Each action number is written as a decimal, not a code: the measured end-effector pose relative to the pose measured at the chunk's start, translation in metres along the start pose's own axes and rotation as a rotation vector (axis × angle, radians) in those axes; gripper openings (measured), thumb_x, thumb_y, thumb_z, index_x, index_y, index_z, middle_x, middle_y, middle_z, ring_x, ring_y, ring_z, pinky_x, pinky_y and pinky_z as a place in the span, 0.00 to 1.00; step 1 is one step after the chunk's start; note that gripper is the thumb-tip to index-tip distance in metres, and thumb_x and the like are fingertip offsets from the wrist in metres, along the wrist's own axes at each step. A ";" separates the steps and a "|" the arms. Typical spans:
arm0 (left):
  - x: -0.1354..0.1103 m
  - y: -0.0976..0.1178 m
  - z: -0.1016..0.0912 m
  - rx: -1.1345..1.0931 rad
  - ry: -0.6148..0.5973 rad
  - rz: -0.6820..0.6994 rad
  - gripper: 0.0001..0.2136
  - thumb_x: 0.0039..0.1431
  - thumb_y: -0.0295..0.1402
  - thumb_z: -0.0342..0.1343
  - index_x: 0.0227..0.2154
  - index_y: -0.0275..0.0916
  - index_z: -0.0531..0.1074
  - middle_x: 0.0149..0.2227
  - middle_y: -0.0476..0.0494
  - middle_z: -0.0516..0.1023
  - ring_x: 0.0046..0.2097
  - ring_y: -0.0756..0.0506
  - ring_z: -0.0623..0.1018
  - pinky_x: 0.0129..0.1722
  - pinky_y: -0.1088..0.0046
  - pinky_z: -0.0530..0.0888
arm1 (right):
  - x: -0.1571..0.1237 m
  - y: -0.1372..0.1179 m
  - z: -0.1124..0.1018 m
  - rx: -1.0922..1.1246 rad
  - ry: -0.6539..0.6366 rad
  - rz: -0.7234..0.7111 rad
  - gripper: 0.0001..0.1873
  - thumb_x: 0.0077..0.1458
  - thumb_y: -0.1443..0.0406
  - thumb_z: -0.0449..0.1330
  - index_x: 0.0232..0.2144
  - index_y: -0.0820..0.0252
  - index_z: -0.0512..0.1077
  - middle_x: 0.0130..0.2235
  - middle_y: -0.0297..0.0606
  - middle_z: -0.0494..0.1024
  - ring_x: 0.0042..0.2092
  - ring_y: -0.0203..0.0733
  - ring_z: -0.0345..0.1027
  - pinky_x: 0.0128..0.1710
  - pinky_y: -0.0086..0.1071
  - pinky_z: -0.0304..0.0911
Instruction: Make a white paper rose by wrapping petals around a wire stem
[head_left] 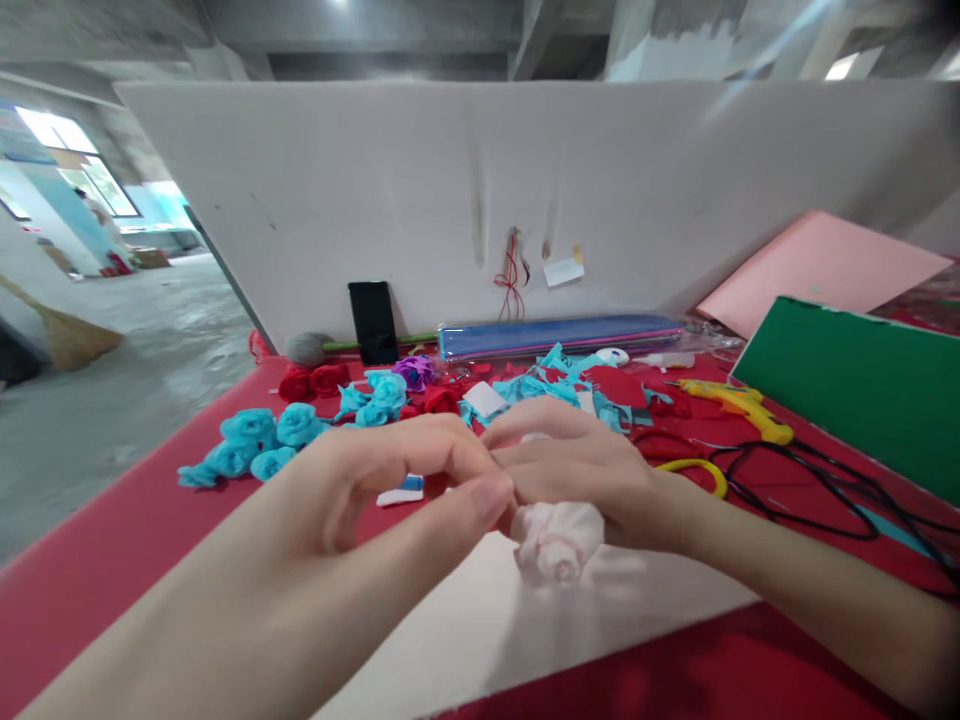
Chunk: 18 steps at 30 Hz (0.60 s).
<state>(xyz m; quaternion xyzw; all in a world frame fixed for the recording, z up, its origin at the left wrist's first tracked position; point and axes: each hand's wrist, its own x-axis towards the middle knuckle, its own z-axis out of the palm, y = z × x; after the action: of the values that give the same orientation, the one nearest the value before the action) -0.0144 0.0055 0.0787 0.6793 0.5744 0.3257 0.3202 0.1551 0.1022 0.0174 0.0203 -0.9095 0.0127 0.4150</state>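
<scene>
A pale pinkish-white crepe paper rose (561,545) hangs below my hands, its rolled centre facing me. My left hand (420,480) is closed, with thumb and forefinger pinched at the rose's base. Across from it, my right hand (581,465) has its fingers curled in over the same base; its thumb and fingertips are hidden. A scrap of pale material shows just behind the right fingers. Under both hands lies a sheet of white paper (442,640) on the red tabletop (675,670).
Blue paper roses (247,430) sit at the left, near red ones (311,382) and a purple one (415,372). Blue scraps (547,385) lie behind my hands. At right are a yellow glue gun (739,400), black cord (795,490), yellow-handled scissors (701,475) and a green board (855,390). A phone (373,322) leans against the white panel.
</scene>
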 end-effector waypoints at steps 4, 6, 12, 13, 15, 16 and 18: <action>-0.001 -0.003 0.001 0.064 -0.013 0.021 0.08 0.54 0.40 0.51 0.24 0.47 0.71 0.29 0.56 0.74 0.36 0.51 0.73 0.33 0.83 0.69 | -0.002 0.002 -0.001 -0.166 -0.004 -0.106 0.11 0.60 0.73 0.47 0.36 0.64 0.68 0.38 0.37 0.76 0.47 0.38 0.64 0.44 0.33 0.60; 0.000 0.002 0.002 0.090 -0.034 0.023 0.08 0.54 0.37 0.52 0.21 0.47 0.69 0.27 0.60 0.73 0.34 0.54 0.72 0.33 0.87 0.67 | -0.002 0.003 -0.003 -0.213 -0.030 -0.142 0.09 0.60 0.72 0.48 0.39 0.64 0.67 0.39 0.38 0.75 0.47 0.39 0.63 0.44 0.35 0.60; 0.000 0.011 0.005 0.098 -0.024 0.046 0.07 0.52 0.32 0.55 0.21 0.46 0.68 0.25 0.62 0.73 0.33 0.55 0.72 0.35 0.90 0.67 | -0.003 0.005 -0.008 -0.298 -0.089 -0.171 0.09 0.59 0.71 0.50 0.41 0.65 0.68 0.41 0.39 0.75 0.48 0.40 0.64 0.47 0.37 0.60; 0.000 0.010 0.005 0.084 -0.033 0.065 0.06 0.53 0.32 0.55 0.22 0.46 0.68 0.27 0.62 0.73 0.34 0.55 0.72 0.36 0.89 0.67 | -0.002 0.005 -0.008 -0.305 -0.082 -0.175 0.09 0.59 0.71 0.51 0.40 0.65 0.68 0.40 0.39 0.75 0.48 0.40 0.64 0.48 0.37 0.60; 0.000 0.007 0.005 0.054 -0.035 0.096 0.05 0.53 0.33 0.55 0.23 0.46 0.68 0.29 0.63 0.74 0.37 0.55 0.73 0.39 0.89 0.67 | -0.002 0.006 -0.008 -0.301 -0.056 -0.181 0.08 0.58 0.70 0.51 0.39 0.65 0.69 0.39 0.38 0.76 0.47 0.41 0.64 0.47 0.37 0.61; 0.000 0.006 0.005 0.040 -0.029 0.105 0.05 0.53 0.33 0.55 0.23 0.47 0.68 0.30 0.63 0.73 0.38 0.55 0.73 0.40 0.90 0.67 | -0.002 0.006 -0.008 -0.295 -0.044 -0.180 0.08 0.58 0.70 0.51 0.38 0.65 0.69 0.39 0.38 0.76 0.47 0.41 0.65 0.47 0.37 0.61; 0.000 0.005 0.005 0.024 -0.023 0.116 0.05 0.53 0.33 0.55 0.23 0.47 0.68 0.30 0.63 0.73 0.38 0.56 0.73 0.40 0.91 0.67 | -0.002 0.006 -0.008 -0.290 -0.037 -0.175 0.08 0.59 0.70 0.51 0.38 0.65 0.69 0.40 0.38 0.76 0.46 0.40 0.65 0.47 0.37 0.62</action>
<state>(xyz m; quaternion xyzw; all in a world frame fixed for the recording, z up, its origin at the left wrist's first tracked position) -0.0079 0.0043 0.0798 0.7188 0.5342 0.3293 0.2992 0.1617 0.1084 0.0210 0.0396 -0.9040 -0.1551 0.3964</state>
